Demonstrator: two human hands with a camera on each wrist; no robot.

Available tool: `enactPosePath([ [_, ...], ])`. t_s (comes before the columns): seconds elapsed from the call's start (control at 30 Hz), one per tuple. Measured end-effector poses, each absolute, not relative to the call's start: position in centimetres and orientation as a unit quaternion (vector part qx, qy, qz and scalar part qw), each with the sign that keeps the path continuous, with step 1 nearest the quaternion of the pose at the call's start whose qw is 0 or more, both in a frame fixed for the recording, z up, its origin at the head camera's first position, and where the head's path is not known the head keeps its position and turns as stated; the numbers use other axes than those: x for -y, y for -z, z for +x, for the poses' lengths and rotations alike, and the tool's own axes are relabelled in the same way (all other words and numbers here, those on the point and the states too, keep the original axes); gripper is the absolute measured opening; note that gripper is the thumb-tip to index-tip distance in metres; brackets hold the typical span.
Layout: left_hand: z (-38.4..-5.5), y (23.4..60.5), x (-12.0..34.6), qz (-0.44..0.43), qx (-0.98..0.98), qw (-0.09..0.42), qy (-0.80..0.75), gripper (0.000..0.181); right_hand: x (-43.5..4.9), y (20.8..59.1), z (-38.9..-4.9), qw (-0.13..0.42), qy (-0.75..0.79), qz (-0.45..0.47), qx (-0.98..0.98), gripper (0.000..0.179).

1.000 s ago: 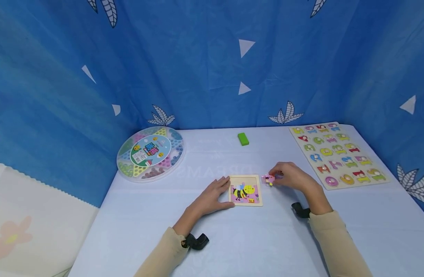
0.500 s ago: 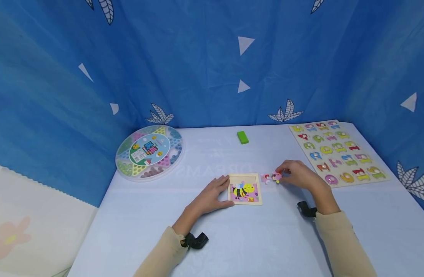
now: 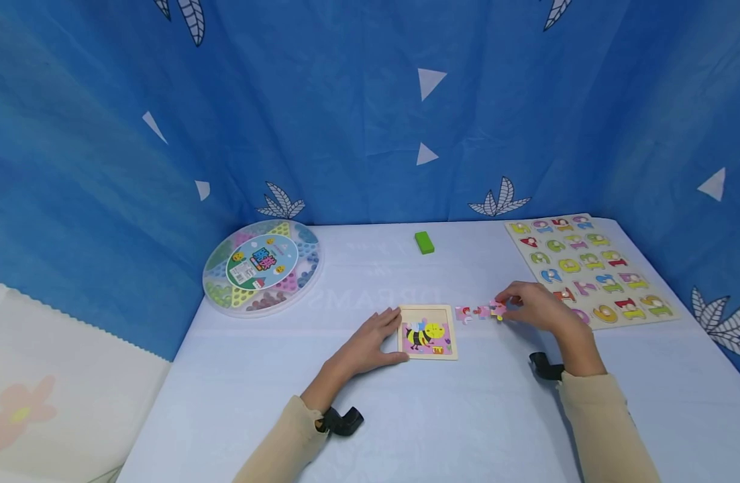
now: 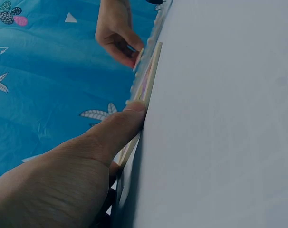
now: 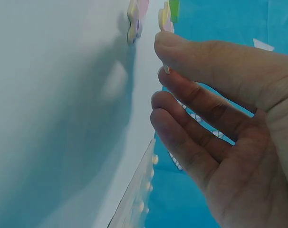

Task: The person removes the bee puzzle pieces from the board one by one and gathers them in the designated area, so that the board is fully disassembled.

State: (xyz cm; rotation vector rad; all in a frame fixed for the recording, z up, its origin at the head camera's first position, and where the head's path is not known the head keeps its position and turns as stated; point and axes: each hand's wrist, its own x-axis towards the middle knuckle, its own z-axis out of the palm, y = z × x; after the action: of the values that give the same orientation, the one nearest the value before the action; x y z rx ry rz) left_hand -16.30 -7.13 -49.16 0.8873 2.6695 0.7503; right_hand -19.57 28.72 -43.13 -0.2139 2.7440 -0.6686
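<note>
A small framed bee jigsaw puzzle (image 3: 428,333) lies flat on the white table. My left hand (image 3: 370,345) holds its left side, thumb at the near corner and fingers along the far left edge; in the left wrist view the thumb (image 4: 120,130) presses the wooden rim. Right of the frame, a pink jigsaw piece (image 3: 463,314) and a second pink piece (image 3: 481,312) lie in a row. At the end of that row my right hand (image 3: 535,307) pinches another pink-and-yellow jigsaw piece (image 5: 167,19) between thumb and index finger, slightly off the table.
A wooden number board (image 3: 593,268) with knobbed pieces lies at the right, close to my right hand. A green block (image 3: 425,242) sits near the back edge. At the back left is a round Chinese checkers box (image 3: 263,268). Blue curtain (image 3: 363,114) hangs behind.
My right hand has moved rightward away from the frame, leaving pink pieces in a row behind it, with a piece still in its fingers. The left hand stays on the frame.
</note>
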Motion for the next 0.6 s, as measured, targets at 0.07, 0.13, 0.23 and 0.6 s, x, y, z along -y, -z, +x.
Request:
enactPosePath([
  [0.07,-16.3,49.2,7.1,0.301,-0.912,0.116,-0.254,0.085,-29.0,43.1,-19.5,0.158,0.233,-0.071,-0.957,0.035],
  [0.13,-16.3,49.2,7.1,0.298,-0.913,0.118,-0.252,0.086,-29.3,43.0,-19.5,0.164,0.235,-0.066,-0.956,0.035],
  [0.23,-16.3,49.3,7.1,0.295,-0.914,0.119,-0.253,0.086,-29.7,43.0,-19.5,0.168,0.241,-0.066,-0.954,0.036],
  [0.6,-16.4,49.4,7.2,0.297,-0.912,0.118,-0.256,0.085,-30.5,43.7,-19.6,0.182,0.258,-0.039,-0.948,0.036],
])
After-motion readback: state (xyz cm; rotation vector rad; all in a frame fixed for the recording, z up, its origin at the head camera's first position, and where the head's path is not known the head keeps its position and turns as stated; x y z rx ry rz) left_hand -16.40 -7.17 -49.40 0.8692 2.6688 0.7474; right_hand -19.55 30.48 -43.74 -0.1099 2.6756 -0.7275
